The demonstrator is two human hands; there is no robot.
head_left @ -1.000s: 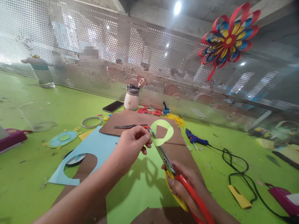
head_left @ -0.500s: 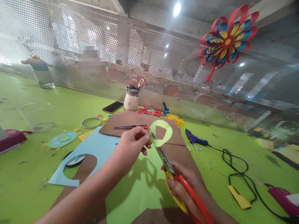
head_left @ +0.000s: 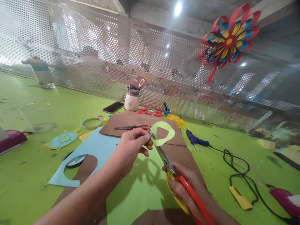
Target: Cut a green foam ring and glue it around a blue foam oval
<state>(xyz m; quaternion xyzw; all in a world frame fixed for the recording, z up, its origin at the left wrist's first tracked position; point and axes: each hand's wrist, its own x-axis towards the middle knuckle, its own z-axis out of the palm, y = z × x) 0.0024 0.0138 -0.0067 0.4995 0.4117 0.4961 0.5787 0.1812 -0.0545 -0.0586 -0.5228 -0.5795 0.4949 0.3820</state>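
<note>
My left hand point(head_left: 137, 142) pinches the left edge of a light green paper ring point(head_left: 170, 135), held up over the brown cardboard. My right hand point(head_left: 185, 184) grips scissors point(head_left: 165, 157) with one red and one yellow handle. Their blades point up and away, and the paper ring lies across them next to my left fingertips. Beneath both hands is a light green paper sheet point(head_left: 131, 193) on brown cardboard point(head_left: 180, 153). A second pair of scissors point(head_left: 127, 127), dark-bladed with red handles, rests on the cardboard just beyond my left hand.
Blue paper point(head_left: 105, 147) with a round cutout lies left. A blue glue gun point(head_left: 197, 139) and its black cord point(head_left: 243, 170) are at right. Behind stand a pale bottle point(head_left: 131, 101) and a phone point(head_left: 114, 107). A clear cup point(head_left: 37, 117) stands left; a paper flower point(head_left: 229, 40) hangs above.
The paper ring has tilted and shifted slightly to the right on the blades. Both hands stay almost in place, keeping their grips.
</note>
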